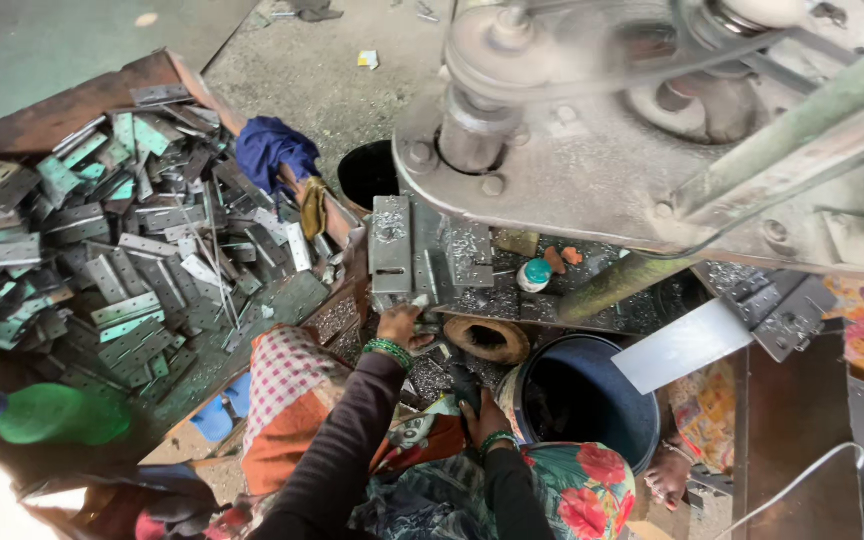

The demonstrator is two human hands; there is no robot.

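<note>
My left hand (401, 325), with green bangles at the wrist, reaches to the machine table and grips the near end of a grey metal hinge plate (391, 250) lying in the jig under the drill head (592, 130). My right hand (480, 415), also bangled, rests low by my lap beside the rim of a dark blue bucket (592, 400). Its fingers curl down into a dark spot, and what they hold is hidden. Both arms wear dark sleeves.
A big pile of grey and green hinge plates (122, 250) fills a wooden tray on the left, with a blue cloth (272, 150) at its edge. A green bottle (52, 415), a black bucket (367, 175), a wooden ring (487, 340) and a teal-capped bottle (534, 275) lie around.
</note>
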